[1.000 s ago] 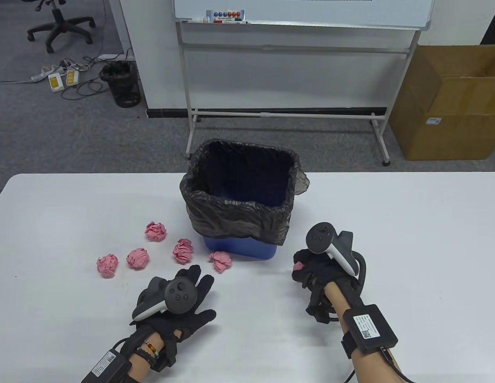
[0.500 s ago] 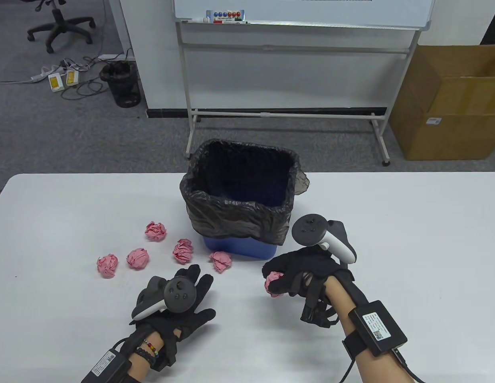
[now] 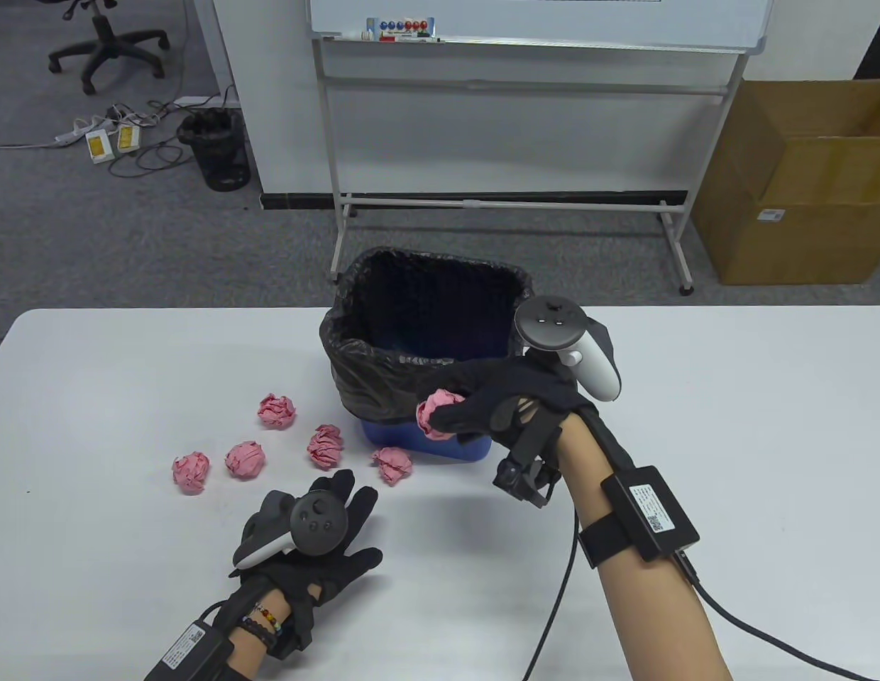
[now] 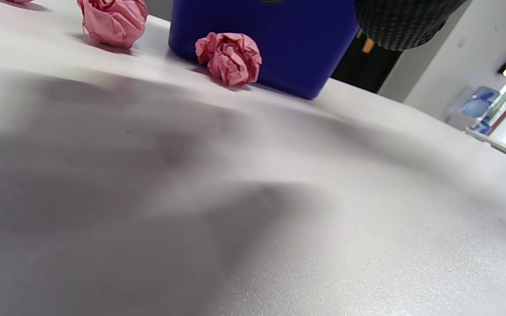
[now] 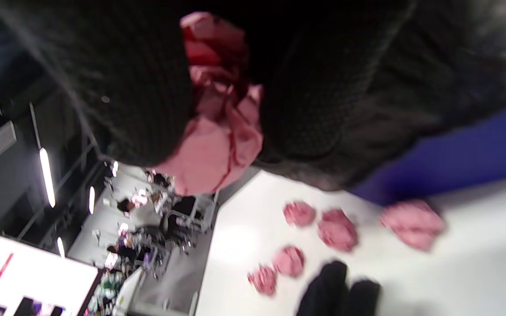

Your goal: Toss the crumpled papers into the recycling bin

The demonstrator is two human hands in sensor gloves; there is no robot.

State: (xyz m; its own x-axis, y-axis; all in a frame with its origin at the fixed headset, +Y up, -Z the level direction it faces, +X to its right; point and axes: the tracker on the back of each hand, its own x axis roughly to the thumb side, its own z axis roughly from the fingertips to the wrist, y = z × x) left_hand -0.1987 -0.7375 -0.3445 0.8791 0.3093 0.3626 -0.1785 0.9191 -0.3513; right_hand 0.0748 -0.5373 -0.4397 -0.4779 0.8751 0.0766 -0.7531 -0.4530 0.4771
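Right hand [image 3: 511,408] grips pink paper ball [image 3: 437,413], fingers wrapped round it, raised off table [image 3: 731,425]. Ball sits at near front rim of bin [image 3: 426,340], in front of black liner, not yet over opening. Opening lies up and beyond hand, away from person; likely needs short forward carry over rim before release. Left hand [image 3: 319,528] rests flat on table, fingers spread, holding nothing. Five more paper balls [image 3: 244,459] lie on table left of bin base, nearer left hand.
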